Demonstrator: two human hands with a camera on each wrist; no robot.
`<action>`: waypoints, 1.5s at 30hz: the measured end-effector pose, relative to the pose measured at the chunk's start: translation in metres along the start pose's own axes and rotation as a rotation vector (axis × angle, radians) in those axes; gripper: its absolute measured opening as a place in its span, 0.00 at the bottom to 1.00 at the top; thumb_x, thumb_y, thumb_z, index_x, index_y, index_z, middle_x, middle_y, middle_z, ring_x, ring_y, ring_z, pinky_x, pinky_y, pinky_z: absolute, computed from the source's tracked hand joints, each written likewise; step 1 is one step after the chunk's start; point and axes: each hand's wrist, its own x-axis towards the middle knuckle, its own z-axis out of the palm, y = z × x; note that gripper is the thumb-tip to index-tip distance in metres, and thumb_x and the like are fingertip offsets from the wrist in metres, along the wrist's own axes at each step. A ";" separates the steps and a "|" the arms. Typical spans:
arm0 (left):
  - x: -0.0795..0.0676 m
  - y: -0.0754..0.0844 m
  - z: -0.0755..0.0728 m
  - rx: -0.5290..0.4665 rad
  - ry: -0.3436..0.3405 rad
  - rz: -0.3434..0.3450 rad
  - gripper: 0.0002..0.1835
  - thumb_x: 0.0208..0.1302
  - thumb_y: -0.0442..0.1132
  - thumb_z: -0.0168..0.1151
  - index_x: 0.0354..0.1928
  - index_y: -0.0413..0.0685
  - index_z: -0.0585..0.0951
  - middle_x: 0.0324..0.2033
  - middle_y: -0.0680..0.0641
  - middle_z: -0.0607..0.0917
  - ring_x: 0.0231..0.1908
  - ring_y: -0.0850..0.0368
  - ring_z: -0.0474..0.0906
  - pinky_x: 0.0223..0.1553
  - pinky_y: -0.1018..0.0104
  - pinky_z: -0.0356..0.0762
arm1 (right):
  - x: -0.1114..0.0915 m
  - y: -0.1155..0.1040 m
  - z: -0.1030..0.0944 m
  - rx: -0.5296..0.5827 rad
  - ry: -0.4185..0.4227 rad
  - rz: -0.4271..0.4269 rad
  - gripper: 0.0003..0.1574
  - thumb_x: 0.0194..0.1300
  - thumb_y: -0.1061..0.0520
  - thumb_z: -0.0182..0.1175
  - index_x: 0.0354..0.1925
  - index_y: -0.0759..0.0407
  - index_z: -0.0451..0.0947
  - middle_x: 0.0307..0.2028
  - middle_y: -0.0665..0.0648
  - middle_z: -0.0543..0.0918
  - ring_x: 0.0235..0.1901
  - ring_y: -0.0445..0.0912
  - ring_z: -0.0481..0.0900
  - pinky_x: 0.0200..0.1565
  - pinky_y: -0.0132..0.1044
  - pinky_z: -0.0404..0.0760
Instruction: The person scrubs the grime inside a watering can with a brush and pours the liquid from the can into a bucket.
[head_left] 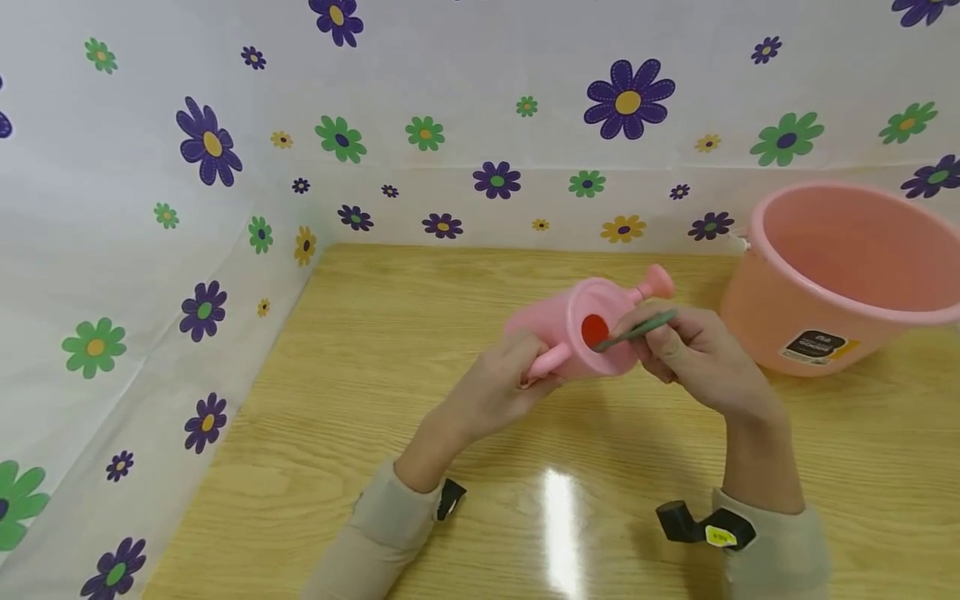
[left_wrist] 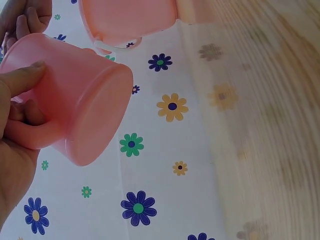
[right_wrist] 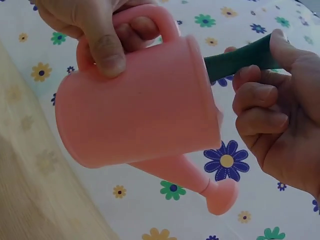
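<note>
Watering can (head_left: 551, 318), pink, is hanging over the table (head_left: 360, 358), nearer its far edge; left hand (head_left: 498, 383) is gripping its handle. Right hand (head_left: 697, 354) is pinching a green tool (right_wrist: 226, 67), whose tip is lying inside the can's mouth. Risk: a weak pinch could be dropping it inside.

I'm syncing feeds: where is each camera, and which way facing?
Head: on the head, forward and down at the pink watering can; left hand, right hand and sleeves show.
Left wrist: on that wrist, facing the can's base; parts of both hands show.
Right wrist: on that wrist, facing the can's side and green tool; parts of both hands show.
Head and left wrist share the pink bucket.
</note>
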 end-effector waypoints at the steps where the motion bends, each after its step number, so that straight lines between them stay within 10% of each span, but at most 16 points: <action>1: 0.001 0.000 -0.001 0.000 -0.002 -0.006 0.17 0.52 0.27 0.75 0.34 0.40 0.72 0.27 0.49 0.72 0.29 0.57 0.67 0.32 0.72 0.68 | 0.001 0.000 0.001 -0.010 0.005 0.007 0.17 0.75 0.55 0.49 0.47 0.63 0.82 0.19 0.54 0.67 0.16 0.44 0.59 0.17 0.35 0.57; 7: 0.000 -0.003 0.001 0.016 -0.013 -0.021 0.18 0.52 0.29 0.75 0.34 0.40 0.71 0.27 0.48 0.71 0.30 0.57 0.67 0.32 0.73 0.69 | 0.004 0.005 0.003 -0.081 0.010 0.099 0.14 0.77 0.61 0.47 0.44 0.62 0.81 0.15 0.53 0.63 0.13 0.44 0.57 0.14 0.34 0.55; 20: -0.004 -0.007 0.006 0.052 0.027 -0.016 0.19 0.53 0.28 0.74 0.33 0.41 0.70 0.26 0.48 0.70 0.28 0.59 0.65 0.29 0.75 0.66 | 0.007 0.010 0.016 0.165 -0.041 0.073 0.20 0.81 0.60 0.36 0.46 0.73 0.72 0.29 0.59 0.82 0.10 0.48 0.72 0.09 0.36 0.68; 35: -0.004 -0.007 0.002 0.102 0.068 -0.020 0.18 0.52 0.27 0.75 0.35 0.39 0.71 0.26 0.47 0.73 0.27 0.58 0.67 0.29 0.75 0.68 | 0.015 0.008 0.028 -0.071 0.313 0.274 0.12 0.76 0.62 0.50 0.42 0.69 0.78 0.15 0.52 0.64 0.13 0.45 0.56 0.15 0.38 0.51; 43: -0.004 -0.005 0.001 0.144 0.036 -0.027 0.17 0.54 0.29 0.74 0.36 0.39 0.71 0.27 0.48 0.72 0.28 0.58 0.66 0.29 0.75 0.67 | 0.021 0.007 0.038 0.298 0.382 0.108 0.15 0.72 0.73 0.36 0.45 0.66 0.70 0.38 0.60 0.79 0.20 0.47 0.72 0.18 0.32 0.72; 45: -0.003 -0.004 0.001 0.146 0.029 -0.030 0.17 0.55 0.29 0.73 0.35 0.39 0.71 0.27 0.48 0.72 0.28 0.58 0.66 0.29 0.75 0.67 | 0.021 0.007 0.041 0.208 0.400 0.105 0.14 0.68 0.75 0.39 0.44 0.67 0.69 0.37 0.60 0.76 0.21 0.47 0.73 0.20 0.31 0.74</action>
